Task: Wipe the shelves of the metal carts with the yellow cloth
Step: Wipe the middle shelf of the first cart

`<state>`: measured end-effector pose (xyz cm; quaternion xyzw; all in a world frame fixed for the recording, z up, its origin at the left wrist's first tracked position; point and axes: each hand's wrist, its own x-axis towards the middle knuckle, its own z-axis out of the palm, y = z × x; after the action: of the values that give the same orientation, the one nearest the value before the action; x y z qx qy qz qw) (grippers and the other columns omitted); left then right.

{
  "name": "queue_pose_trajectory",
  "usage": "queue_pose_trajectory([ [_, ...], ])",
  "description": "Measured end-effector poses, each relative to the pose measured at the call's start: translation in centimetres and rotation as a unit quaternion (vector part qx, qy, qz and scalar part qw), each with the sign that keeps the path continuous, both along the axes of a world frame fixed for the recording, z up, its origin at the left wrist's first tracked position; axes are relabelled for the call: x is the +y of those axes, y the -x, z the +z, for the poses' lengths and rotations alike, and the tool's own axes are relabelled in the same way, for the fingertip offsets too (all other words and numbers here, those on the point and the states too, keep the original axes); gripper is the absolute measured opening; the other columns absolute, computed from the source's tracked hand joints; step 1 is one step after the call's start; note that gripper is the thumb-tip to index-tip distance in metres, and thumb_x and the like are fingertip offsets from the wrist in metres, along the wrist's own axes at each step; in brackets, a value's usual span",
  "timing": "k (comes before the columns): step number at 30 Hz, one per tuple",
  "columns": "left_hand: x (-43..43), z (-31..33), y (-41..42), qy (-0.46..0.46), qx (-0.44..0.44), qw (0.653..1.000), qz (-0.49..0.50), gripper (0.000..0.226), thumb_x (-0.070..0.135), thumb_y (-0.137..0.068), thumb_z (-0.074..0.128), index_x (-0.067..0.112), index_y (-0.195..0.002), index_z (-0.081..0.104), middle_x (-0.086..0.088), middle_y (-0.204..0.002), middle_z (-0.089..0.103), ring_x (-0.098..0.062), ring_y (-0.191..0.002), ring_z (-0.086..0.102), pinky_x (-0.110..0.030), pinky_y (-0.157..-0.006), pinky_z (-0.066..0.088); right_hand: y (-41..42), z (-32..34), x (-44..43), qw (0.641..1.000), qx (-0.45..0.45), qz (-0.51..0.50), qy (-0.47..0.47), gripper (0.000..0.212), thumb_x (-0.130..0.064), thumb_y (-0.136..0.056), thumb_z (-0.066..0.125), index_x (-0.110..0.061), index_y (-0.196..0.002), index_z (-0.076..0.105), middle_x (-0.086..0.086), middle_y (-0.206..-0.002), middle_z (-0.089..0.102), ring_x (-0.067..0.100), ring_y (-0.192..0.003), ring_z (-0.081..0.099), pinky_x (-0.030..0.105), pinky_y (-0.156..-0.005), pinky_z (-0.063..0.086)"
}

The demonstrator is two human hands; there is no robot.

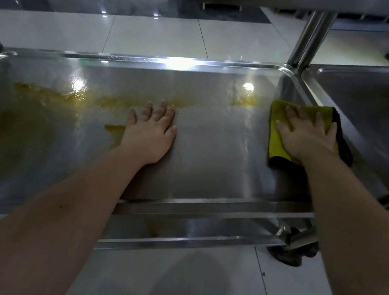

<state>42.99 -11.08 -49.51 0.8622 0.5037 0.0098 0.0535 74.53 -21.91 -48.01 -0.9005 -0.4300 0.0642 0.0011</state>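
Right now my right hand [304, 136] lies flat on the yellow cloth [275, 142], fingers straight and spread. It presses the cloth onto the cart shelf [212, 155] near the far right corner, just inside the upright post [310, 38]. I judge the flat palm spreads pressure across the folded cloth for a sweep. My left hand [150, 132] rests palm-down at the shelf's middle, fingers straight and close together, probably to brace me and steady the cart. Yellow-brown residue [13, 123] covers the left half and streaks toward the far edge, so most of this shelf looks unwiped. 1 neighbouring cart shelf [372, 111] sits just beside the right edge.
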Motion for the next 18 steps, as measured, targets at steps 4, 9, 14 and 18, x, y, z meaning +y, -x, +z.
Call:
queue_pose_trajectory([
  [4,0.0,-0.1,-0.1,0.001,0.005,1.000,0.000,0.056,0.042,-0.104,0.018,0.028,-0.157,0.004,0.004,-0.165,-0.003,-0.026,-0.151,-0.002,-0.055,-0.119,0.000,6.7,0.0,4.8,0.999,0.015,0.030,-0.006,0.063,-0.060,-0.099,0.014,-0.038,-0.155,0.000,-0.010,-0.164,-0.006,0.032,-0.150,-0.007,0.062,-0.116,-0.006],
  [9,-0.1,-0.3,0.1,-0.006,0.005,1.000,0.000,0.057,0.041,-0.104,0.019,0.023,-0.157,0.006,0.002,-0.165,-0.002,-0.026,-0.151,-0.001,-0.055,-0.119,0.001,17.3,-0.3,8.5,0.973,0.031,0.227,-0.029,0.060,-0.061,-0.099,0.015,-0.042,-0.155,0.004,-0.013,-0.164,-0.002,0.027,-0.151,-0.007,0.059,-0.117,-0.008],
  [14,-0.1,-0.2,0.0,0.004,-0.005,1.000,0.006,0.058,0.045,-0.104,0.018,0.028,-0.157,0.006,0.005,-0.165,-0.001,-0.023,-0.151,0.000,-0.052,-0.120,0.000,9.1,-0.3,7.7,0.978,0.021,0.204,-0.036,0.063,-0.067,-0.096,0.019,-0.044,-0.154,0.009,-0.012,-0.164,0.006,0.026,-0.151,0.002,0.052,-0.120,-0.001],
  [18,0.3,0.3,-0.5,0.001,-0.011,1.000,-0.001,0.056,0.044,-0.103,0.022,0.028,-0.156,0.012,0.006,-0.164,0.005,-0.023,-0.151,0.001,-0.052,-0.119,0.000,1.8,-0.1,4.2,0.997,0.018,0.068,-0.027,0.063,-0.065,-0.097,0.015,-0.041,-0.155,0.007,-0.012,-0.164,0.005,0.027,-0.151,0.001,0.053,-0.120,-0.001],
])
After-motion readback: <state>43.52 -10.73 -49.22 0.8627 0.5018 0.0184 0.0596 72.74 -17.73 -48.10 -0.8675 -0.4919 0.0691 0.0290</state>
